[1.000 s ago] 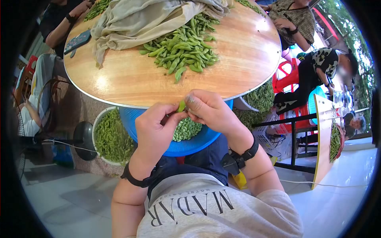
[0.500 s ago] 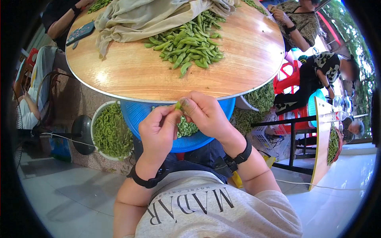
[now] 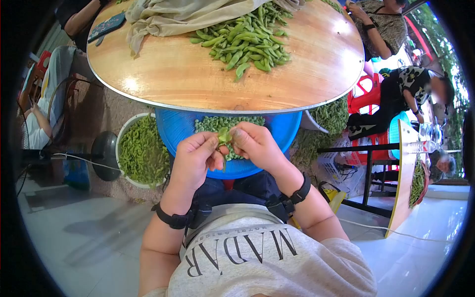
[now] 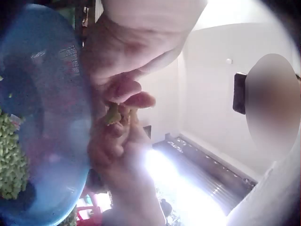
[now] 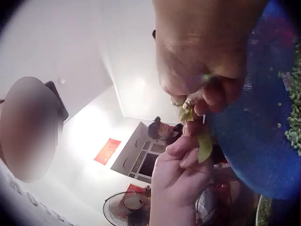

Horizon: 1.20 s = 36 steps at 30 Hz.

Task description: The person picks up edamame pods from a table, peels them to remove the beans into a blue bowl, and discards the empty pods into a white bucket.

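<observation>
Over a blue plastic basin [image 3: 173, 131], my left hand [image 3: 194, 154] and right hand [image 3: 258, 144] meet at a split green soybean pod [image 3: 223, 134]. Each hand pinches it between thumb and fingers, fingertips close together. In the right wrist view, the pod's pale, opened husk [image 5: 186, 113] shows at the right fingertips, and a flat green piece of husk [image 5: 204, 148] hangs by the left fingers. Shelled green beans [image 3: 237, 120] lie in the basin below, partly hidden by the hands. The left wrist view shows the pod [image 4: 113, 114] mostly covered by fingers.
A round wooden table [image 3: 163, 89] stands ahead, bearing a heap of pods [image 3: 245, 44], a beige cloth [image 3: 168, 20] and a phone [image 3: 106, 27]. A white tub of pods [image 3: 143, 153] sits left of the basin. More pods [image 3: 329, 116] lie at right. Other people are around.
The pod between my fingers has gone from whole-looking to split, with husk spreading out. My hands are a little lower in view and farther from the table edge, showing more of the basin.
</observation>
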### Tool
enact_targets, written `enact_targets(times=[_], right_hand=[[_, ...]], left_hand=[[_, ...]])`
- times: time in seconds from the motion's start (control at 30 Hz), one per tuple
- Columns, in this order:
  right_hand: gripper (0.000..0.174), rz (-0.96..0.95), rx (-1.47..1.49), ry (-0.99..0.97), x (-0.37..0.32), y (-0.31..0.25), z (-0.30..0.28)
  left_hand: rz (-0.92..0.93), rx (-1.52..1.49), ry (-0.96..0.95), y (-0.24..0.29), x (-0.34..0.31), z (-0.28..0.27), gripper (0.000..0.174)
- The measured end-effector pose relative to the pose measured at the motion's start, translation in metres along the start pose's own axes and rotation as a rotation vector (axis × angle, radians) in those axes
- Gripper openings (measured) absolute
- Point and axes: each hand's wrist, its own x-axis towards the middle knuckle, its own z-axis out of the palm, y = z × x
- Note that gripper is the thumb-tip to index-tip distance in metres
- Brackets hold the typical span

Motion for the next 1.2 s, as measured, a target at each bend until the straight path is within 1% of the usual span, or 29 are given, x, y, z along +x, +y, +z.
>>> enact_targets(times=[0.03,0.1,0.13,0.23,0.27,0.37,0.47,0.57,0.6,0.63,0.7,0.73,0.77,0.8,0.83,0.87,0.9,0.93,1.03,1.07,1.17,1.2], right_hand=[[0.021,0.011,-0.014,0.029,0.0,0.006,-0.002],[0.021,0.034,-0.041,0.088,0.001,0.014,-0.002],[0.023,-0.086,-0.101,0.135,0.003,0.02,-0.002],[0.028,-0.18,-0.291,0.119,0.006,0.011,0.004],[0.032,-0.189,-0.315,0.087,0.009,0.013,0.002],[0.03,-0.153,-0.287,-0.045,0.018,0.021,-0.006],[0.025,-0.067,-0.166,-0.133,0.026,0.022,-0.012],[0.02,0.063,-0.189,-0.096,0.033,0.026,-0.019],[0.021,-0.185,-0.319,-0.088,0.039,0.035,-0.02],[0.023,-0.077,-0.199,-0.06,0.041,0.041,-0.022],[0.026,0.139,0.039,-0.01,0.045,0.048,-0.022],[0.026,-0.006,-0.081,0.081,0.049,0.061,-0.026],[0.027,-0.155,-0.201,0.17,0.056,0.081,-0.031],[0.027,-0.303,-0.321,0.26,0.059,0.083,-0.032],[0.027,-0.323,-0.48,0.268,0.055,0.085,-0.034],[0.027,-0.342,-0.641,0.274,0.048,0.086,-0.036],[0.027,-0.362,-0.803,0.281,0.041,0.082,-0.033],[0.028,0.017,-0.298,0.187,0.036,0.078,-0.024],[0.027,0.287,0.056,-0.107,0.016,0.037,-0.012],[0.022,0.244,0.106,-0.101,0.013,0.046,-0.006],[0.016,0.183,0.142,0.083,0.016,0.056,-0.004],[0.012,0.129,0.03,0.109,0.015,0.054,-0.005]], left_hand=[[-0.023,0.041,0.007,-0.004,-0.002,-0.002,0.013],[0.009,0.181,0.033,-0.007,-0.003,-0.006,0.012],[0.026,0.252,0.042,-0.009,-0.002,-0.008,0.011],[0.133,0.327,0.07,-0.017,0.002,-0.008,0.009],[0.121,0.327,0.077,-0.018,0.004,-0.008,0.008],[0.091,0.327,0.099,-0.021,0.01,-0.011,0.008],[0.073,0.344,0.107,-0.025,0.017,-0.012,0.008],[0.043,0.376,0.13,-0.027,0.02,-0.01,0.008],[0.032,0.387,0.134,-0.028,0.022,-0.01,0.008],[0.021,0.398,0.139,-0.03,0.024,-0.011,0.009],[-0.05,0.17,0.162,-0.036,0.033,-0.023,0.012],[-0.081,0.057,0.174,-0.037,0.035,-0.028,0.014],[-0.098,-0.065,0.149,-0.035,0.036,-0.031,0.016],[-0.116,-0.188,0.124,-0.034,0.036,-0.033,0.017],[-0.135,-0.315,0.102,-0.034,0.035,-0.036,0.019],[-0.142,-0.336,0.046,-0.035,0.036,-0.039,0.024],[-0.152,-0.383,0.047,-0.035,0.036,-0.039,0.024],[-0.161,-0.43,0.046,-0.035,0.036,-0.039,0.025],[-0.159,-0.49,0.066,-0.038,0.038,-0.033,0.026],[-0.153,-0.497,0.074,-0.038,0.039,-0.031,0.026],[-0.115,-0.346,0.039,-0.041,0.041,-0.033,0.024],[-0.115,-0.281,0.081,-0.041,0.04,-0.033,0.022]])
